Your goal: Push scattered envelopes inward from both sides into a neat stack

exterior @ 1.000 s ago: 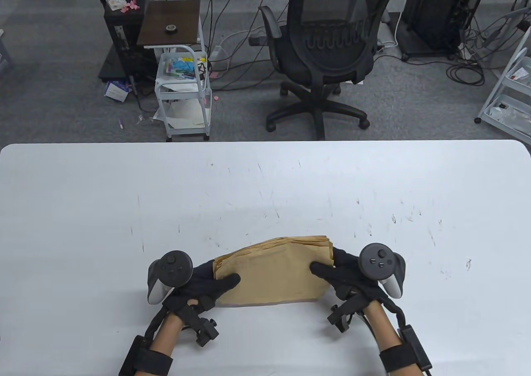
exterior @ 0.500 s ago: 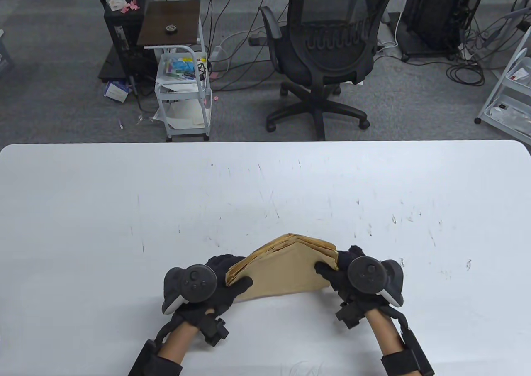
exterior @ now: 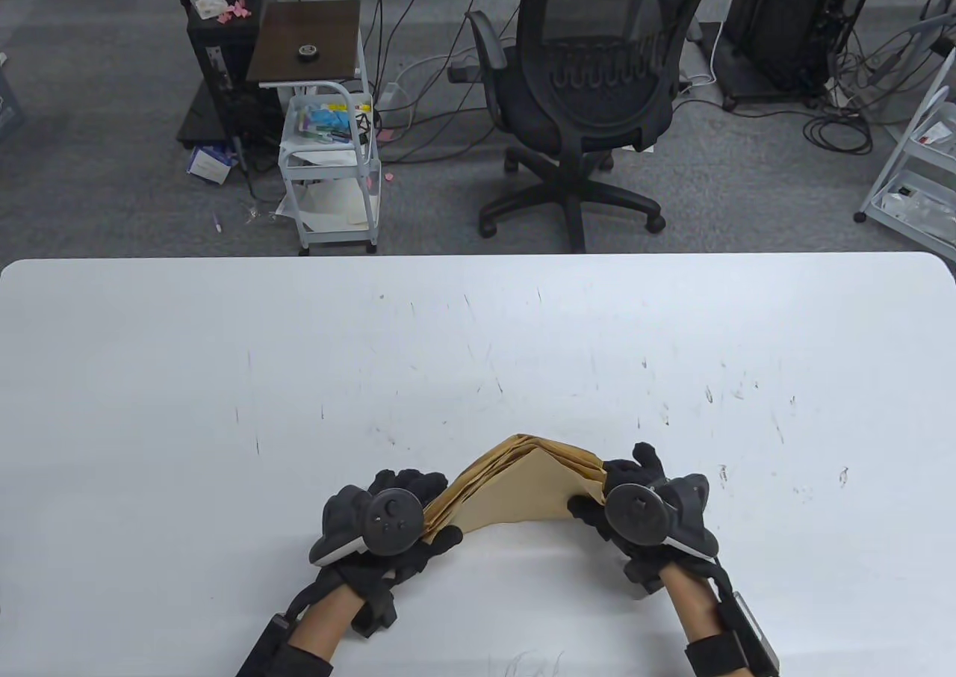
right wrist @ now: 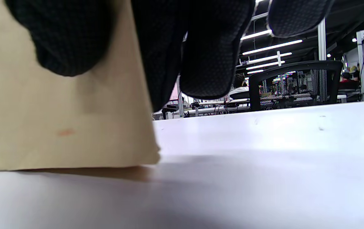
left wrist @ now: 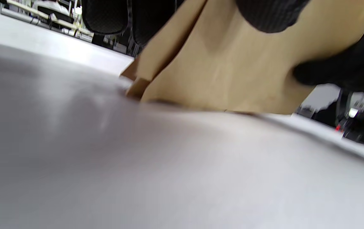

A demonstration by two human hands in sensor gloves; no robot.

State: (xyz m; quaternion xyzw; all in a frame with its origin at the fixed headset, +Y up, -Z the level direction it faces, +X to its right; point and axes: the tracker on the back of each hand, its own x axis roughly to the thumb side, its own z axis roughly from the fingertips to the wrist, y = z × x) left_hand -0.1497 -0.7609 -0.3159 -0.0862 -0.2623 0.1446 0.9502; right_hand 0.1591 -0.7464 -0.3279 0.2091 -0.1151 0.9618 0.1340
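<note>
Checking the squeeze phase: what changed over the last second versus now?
Both hands closed inward: the left hand slid right, the right hand slid left. The envelopes, lying nearly flat a second ago, have buckled up into a tent-shaped peak between them. Each hand keeps its grip on its own end of the stack. The table and the stack's spot on it are unchanged.

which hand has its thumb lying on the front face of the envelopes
Both do: the left hand and right hand each pinch an end of the envelope stack, thumbs on its front face.
</note>
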